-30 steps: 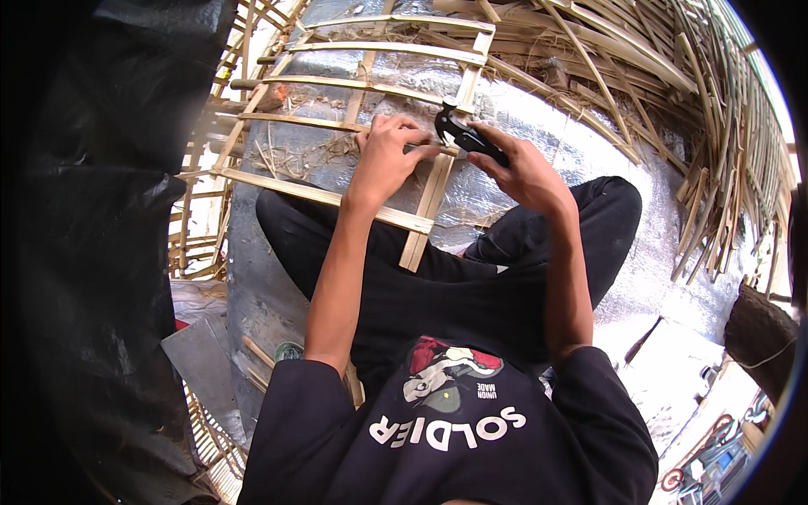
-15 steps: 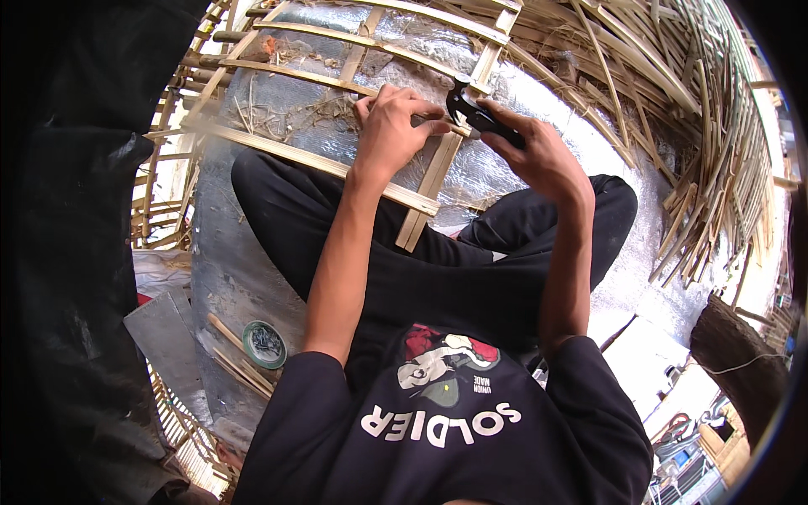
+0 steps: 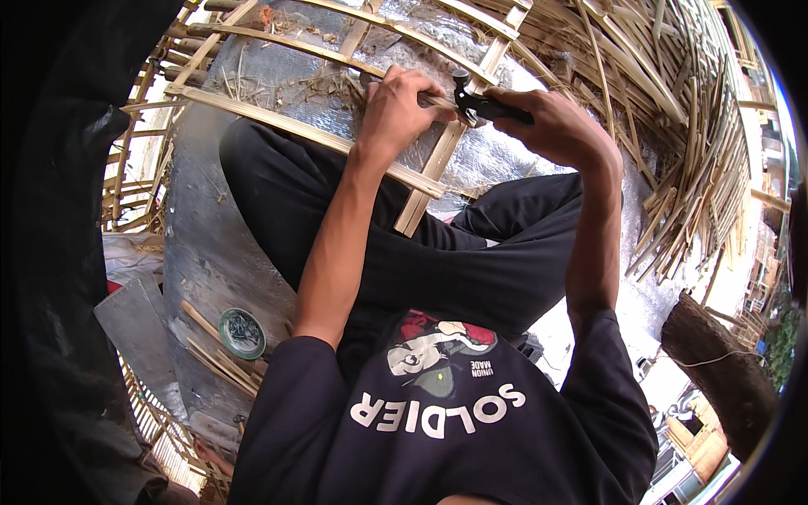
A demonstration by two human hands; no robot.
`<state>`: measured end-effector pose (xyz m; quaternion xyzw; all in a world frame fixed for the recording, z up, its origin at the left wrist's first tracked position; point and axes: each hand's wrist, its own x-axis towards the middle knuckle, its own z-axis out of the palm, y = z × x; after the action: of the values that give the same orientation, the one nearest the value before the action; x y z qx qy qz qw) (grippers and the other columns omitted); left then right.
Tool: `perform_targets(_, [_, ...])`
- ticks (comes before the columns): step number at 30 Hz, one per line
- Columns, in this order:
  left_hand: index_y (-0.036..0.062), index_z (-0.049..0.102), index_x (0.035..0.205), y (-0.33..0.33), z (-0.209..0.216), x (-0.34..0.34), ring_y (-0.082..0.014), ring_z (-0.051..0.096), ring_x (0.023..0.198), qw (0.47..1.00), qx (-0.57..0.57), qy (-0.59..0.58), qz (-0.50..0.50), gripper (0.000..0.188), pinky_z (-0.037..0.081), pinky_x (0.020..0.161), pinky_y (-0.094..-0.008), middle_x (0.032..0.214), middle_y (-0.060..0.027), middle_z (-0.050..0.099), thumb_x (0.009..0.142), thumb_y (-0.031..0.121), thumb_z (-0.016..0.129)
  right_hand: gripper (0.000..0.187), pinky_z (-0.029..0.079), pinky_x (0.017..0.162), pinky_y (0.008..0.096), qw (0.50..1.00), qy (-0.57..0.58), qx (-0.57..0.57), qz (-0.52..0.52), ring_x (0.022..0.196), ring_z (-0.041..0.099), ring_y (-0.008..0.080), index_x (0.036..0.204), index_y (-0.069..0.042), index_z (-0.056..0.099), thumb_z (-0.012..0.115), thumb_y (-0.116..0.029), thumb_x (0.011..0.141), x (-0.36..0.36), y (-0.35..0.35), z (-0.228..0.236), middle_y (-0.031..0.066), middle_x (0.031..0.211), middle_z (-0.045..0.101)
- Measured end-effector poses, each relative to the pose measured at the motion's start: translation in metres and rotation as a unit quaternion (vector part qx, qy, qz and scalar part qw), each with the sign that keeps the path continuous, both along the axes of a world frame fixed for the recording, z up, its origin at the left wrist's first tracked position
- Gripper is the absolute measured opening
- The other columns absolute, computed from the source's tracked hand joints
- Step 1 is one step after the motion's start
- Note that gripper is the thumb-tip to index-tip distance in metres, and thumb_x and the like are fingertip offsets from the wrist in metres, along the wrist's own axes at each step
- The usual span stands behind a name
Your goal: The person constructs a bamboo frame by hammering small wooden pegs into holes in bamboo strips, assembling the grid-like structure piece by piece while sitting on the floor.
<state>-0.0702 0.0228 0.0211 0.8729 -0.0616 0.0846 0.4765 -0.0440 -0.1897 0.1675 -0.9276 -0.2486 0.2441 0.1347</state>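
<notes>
My left hand (image 3: 396, 114) is closed around the end part of a pale bamboo slat (image 3: 295, 44), where it meets a crosspiece (image 3: 432, 172) of a ladder-like frame. Fingertips and thumb come together at the joint; whether a nail is between them is too small to tell. In my right hand (image 3: 560, 126) is a small black hammer (image 3: 462, 94), gripped by its dark handle. Its head is at the joint, just right of my left fingertips. Nearest my lap, another slat (image 3: 311, 137) of the frame passes over my crossed legs.
A silvery sheet (image 3: 244, 244) covers the ground. Dry stalks (image 3: 690, 177) are heaped at the right, beside a dark log (image 3: 715, 370). At the left are a small round dish of nails (image 3: 241, 333), loose sticks (image 3: 220, 366) and a grey flat board (image 3: 139, 332).
The hammer has turned and its head is closer to my left fingertips. My right forearm has swung outward, and the slats have shifted slightly in view.
</notes>
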Motion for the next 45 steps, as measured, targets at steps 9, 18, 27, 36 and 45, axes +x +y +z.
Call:
perform_targets(9, [0.0155,0.08,0.093,-0.004,0.005,-0.004,-0.0199,0.061,0.109,0.995,0.092,0.024,0.03,0.037,0.032,0.099,-0.0414,0.097,0.0035,0.073,0.069,0.043,0.087,0.044,0.049,0.069,0.0406,0.999,0.039,0.03,-0.021,0.07,0.064,0.0278,0.135,-0.011,0.062,0.067,-0.026,0.095,0.003,-0.013,-0.005,0.0183,0.084,0.068])
perform_targets(18, [0.0166,0.081,0.094,-0.006,0.004,-0.003,-0.0209,0.06,0.112,0.994,0.096,0.035,0.025,0.039,0.034,0.1,-0.043,0.103,0.0025,0.074,0.069,0.044,0.087,0.046,0.031,0.047,0.0213,0.832,0.183,0.349,-0.391,0.055,0.041,0.0034,0.137,-0.001,0.06,0.067,-0.028,0.1,-0.067,-0.03,-0.062,-0.004,0.068,0.051])
perform_targets(27, [0.0159,0.08,0.094,-0.007,0.002,-0.004,-0.0223,0.06,0.114,0.995,0.097,0.02,0.027,0.037,0.035,0.1,-0.0435,0.103,-0.0002,0.074,0.068,0.042,0.088,0.02,0.032,0.049,0.0168,0.478,0.376,0.612,-0.506,0.057,0.04,0.0051,0.116,-0.008,0.058,0.063,-0.023,0.102,-0.106,-0.008,-0.093,0.0026,0.079,0.052])
perform_targets(36, [0.0151,0.081,0.091,-0.004,0.003,-0.005,-0.0241,0.061,0.106,0.993,0.115,-0.003,0.035,0.03,0.048,0.093,-0.0394,0.097,0.0007,0.074,0.07,0.036,0.088,0.045,0.053,0.066,0.0366,0.952,-0.126,0.152,-0.234,0.067,0.069,0.0301,0.13,-0.011,0.067,0.076,-0.024,0.088,-0.092,-0.013,-0.061,0.0163,0.082,0.073])
perform_targets(45, [0.0103,0.08,0.092,-0.006,0.004,-0.006,-0.0256,0.061,0.102,0.996,0.08,-0.013,0.023,0.033,0.049,0.092,-0.0374,0.093,-0.0037,0.074,0.067,0.03,0.09,0.024,0.029,0.045,0.0142,0.54,0.393,0.562,-0.489,0.053,0.039,0.0019,0.105,-0.006,0.058,0.066,-0.028,0.1,-0.091,-0.035,-0.089,0.0006,0.08,0.054])
